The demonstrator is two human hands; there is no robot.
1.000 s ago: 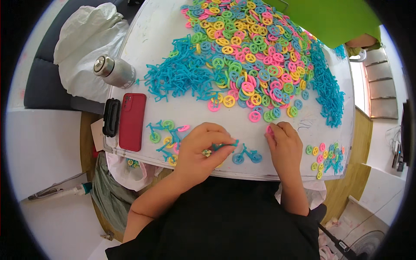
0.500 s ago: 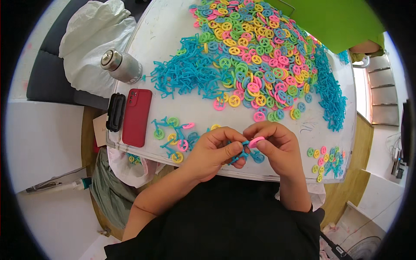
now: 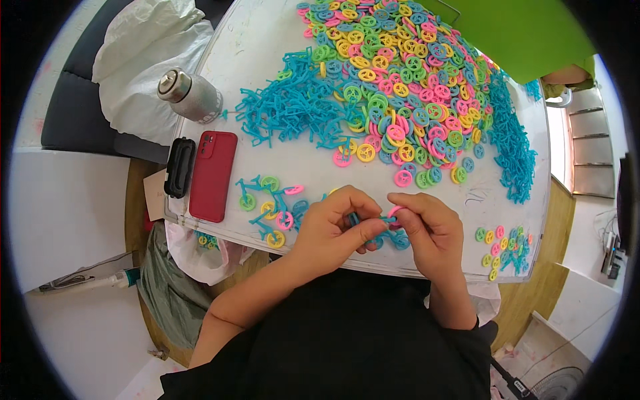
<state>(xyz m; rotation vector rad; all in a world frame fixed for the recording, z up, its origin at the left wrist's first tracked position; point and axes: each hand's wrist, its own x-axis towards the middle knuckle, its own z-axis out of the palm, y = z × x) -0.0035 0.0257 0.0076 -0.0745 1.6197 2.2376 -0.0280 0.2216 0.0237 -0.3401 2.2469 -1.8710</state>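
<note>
One white table [image 3: 287,160] fills most of your view, its near edge running just in front of your black shirt, with both your forearms reaching over it. The big pile of coloured wheels [image 3: 407,80] covers the far middle. A heap of blue frames [image 3: 287,100] lies to its left, and a longer blue heap [image 3: 512,140] runs along the table's right side. Your left hand [image 3: 339,230] and right hand [image 3: 432,233] work close together near that front edge, with a bare strip of tabletop between them and the pile. More bare surface lies to the right of your right hand, as far as a small group of loose parts [image 3: 510,250]. On your left, some toy bikes [image 3: 270,207] sit just beside your left hand, then a red phone [image 3: 213,180] near the left edge. A blue bike [image 3: 400,241] lies partly hidden beneath your fingers. Your left thumb and fingers are clamped on a blue frame [image 3: 389,219], one end poking out toward your right hand. Your right thumb and forefinger pinch a pink wheel [image 3: 395,211] at that end; whether it is seated, you cannot tell.
</note>
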